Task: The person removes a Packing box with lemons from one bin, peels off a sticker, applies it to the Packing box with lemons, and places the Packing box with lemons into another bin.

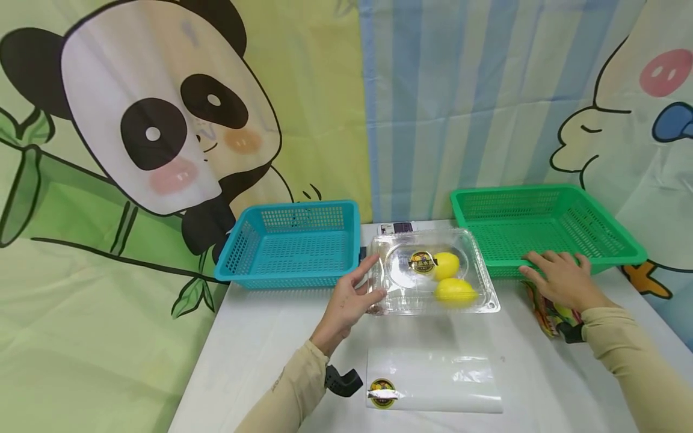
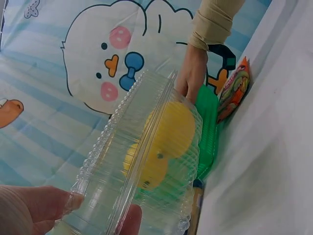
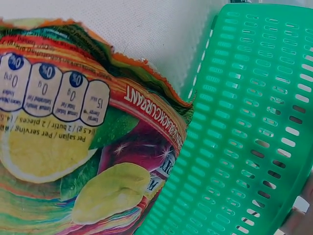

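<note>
The clear plastic box [image 1: 433, 273] sits mid-table, lid down, with two lemons [image 1: 449, 278] inside, and the left hand [image 1: 349, 300] pinches its nine-o'clock edge between thumb and fingers. With only that one edge held, I judge the flimsy box could twist or pop open and let the fruit roll out. The right hand [image 1: 560, 278], fingers straight, rests on the empty green basket [image 1: 547, 225] at three o'clock, above a colourful snack bag [image 1: 547, 310]; the blue basket [image 1: 292, 243] at ten o'clock is empty, and a flat plastic bag [image 1: 433, 379] lies at six.

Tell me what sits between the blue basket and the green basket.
In the head view, the clear clamshell box with two lemons sits between blue basket and green basket; the left hand grips its near-left edge.
</note>
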### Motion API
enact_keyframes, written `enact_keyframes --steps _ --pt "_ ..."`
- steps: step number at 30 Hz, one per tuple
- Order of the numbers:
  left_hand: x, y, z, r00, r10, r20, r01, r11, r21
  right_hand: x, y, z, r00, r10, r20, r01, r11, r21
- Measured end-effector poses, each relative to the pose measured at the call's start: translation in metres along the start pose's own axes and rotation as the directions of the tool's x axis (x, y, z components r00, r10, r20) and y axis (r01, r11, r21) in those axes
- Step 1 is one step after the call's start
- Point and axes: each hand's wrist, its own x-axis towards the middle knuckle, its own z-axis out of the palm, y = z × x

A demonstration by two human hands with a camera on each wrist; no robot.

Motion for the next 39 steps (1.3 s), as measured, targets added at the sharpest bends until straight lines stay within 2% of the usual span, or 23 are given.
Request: enact_keyframes --steps 8,13,17,22,26,30,33,39 --pt "0.024 0.024 0.011 0.999 0.038 0.034 -0.039 0.999 0.033 -0.002 0.002 0.002 1.000 0.006 -0.015 -0.006 1.000 -0.004" --pt "0.041 0.038 0.021 0.999 0.008 0.046 -0.007 1.000 -0.021 -0.002 0.003 0.005 0.999 -0.004 -0.037 0.003 1.000 -0.014" --pt "0.053 0.052 0.033 1.000 -0.009 0.023 0.011 0.998 -0.064 -0.003 0.003 0.004 0.999 -0.009 -0.045 0.008 1.000 -0.023" --pt "0.070 0.064 0.049 1.000 0.015 -0.015 -0.016 0.997 -0.071 -0.001 0.000 0.001 0.999 0.021 -0.030 -0.021 1.000 -0.002" --pt "0.082 0.068 0.060 0.999 0.041 0.003 -0.040 0.995 -0.088 0.000 -0.002 0.001 0.999 0.020 -0.028 -0.020 1.000 0.009" --pt "0.092 0.069 0.073 1.000 0.009 0.018 -0.007 0.990 -0.142 -0.002 -0.002 0.003 1.000 0.019 -0.022 -0.019 1.000 0.012" --pt "0.099 0.070 0.083 1.000 -0.019 0.003 0.019 0.987 -0.157 -0.003 -0.003 0.003 0.999 0.022 -0.028 -0.021 1.000 0.015" --pt "0.116 0.069 0.101 0.998 -0.023 -0.052 0.016 0.992 -0.123 -0.002 -0.009 0.001 0.998 0.027 -0.052 -0.025 0.999 0.030"
